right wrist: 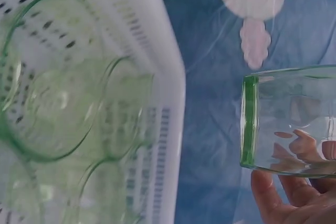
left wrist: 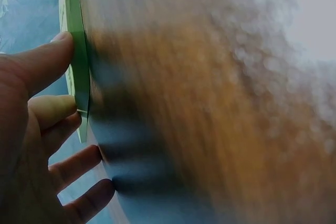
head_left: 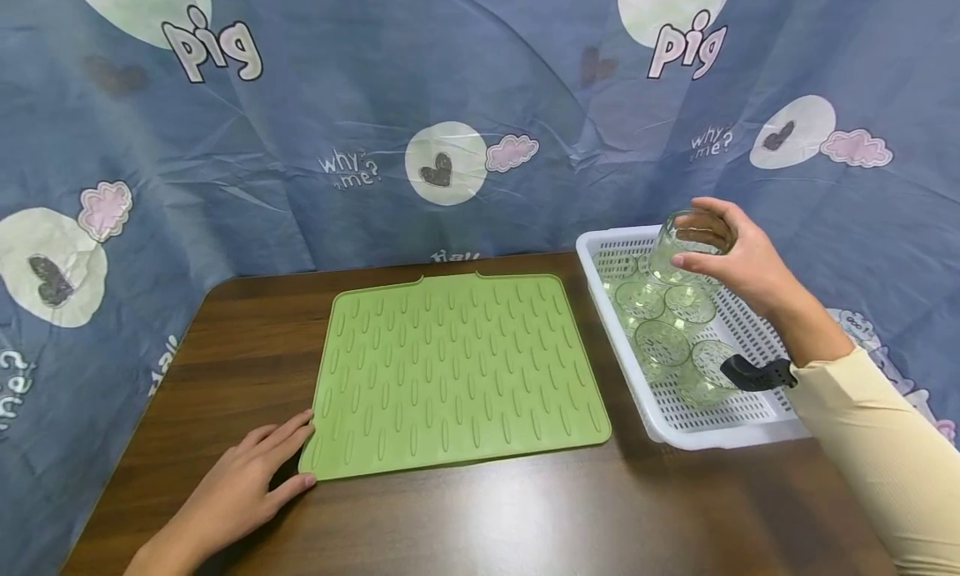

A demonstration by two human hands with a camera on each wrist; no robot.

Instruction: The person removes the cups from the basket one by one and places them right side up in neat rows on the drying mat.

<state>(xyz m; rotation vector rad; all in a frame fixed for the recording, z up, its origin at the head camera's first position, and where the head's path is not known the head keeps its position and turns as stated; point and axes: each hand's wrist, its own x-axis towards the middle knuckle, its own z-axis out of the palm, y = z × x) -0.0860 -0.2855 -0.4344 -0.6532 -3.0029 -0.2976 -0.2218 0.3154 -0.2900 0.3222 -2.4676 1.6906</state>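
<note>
My right hand (head_left: 738, 255) grips a clear, green-tinted drinking glass (head_left: 670, 251) above the back of a white plastic basket (head_left: 660, 426). In the right wrist view the glass (right wrist: 299, 121) shows its thick base, with fingers along its side. Several similar glasses (head_left: 663, 343) stand in the basket below. A green ridged drying mat (head_left: 457, 368) lies flat on the table. At its near left corner rests my left hand (head_left: 240, 484), fingers fairly straight, thumb and fingertips touching the edge. The left wrist view shows the thumb and a finger against the mat's edge (left wrist: 80, 61).
The brown wooden table (head_left: 525, 518) carries the mat in the middle and the basket at the right. A blue printed cloth (head_left: 480, 84) hangs right behind the table. A black strap (head_left: 757, 374) sits on the right wrist.
</note>
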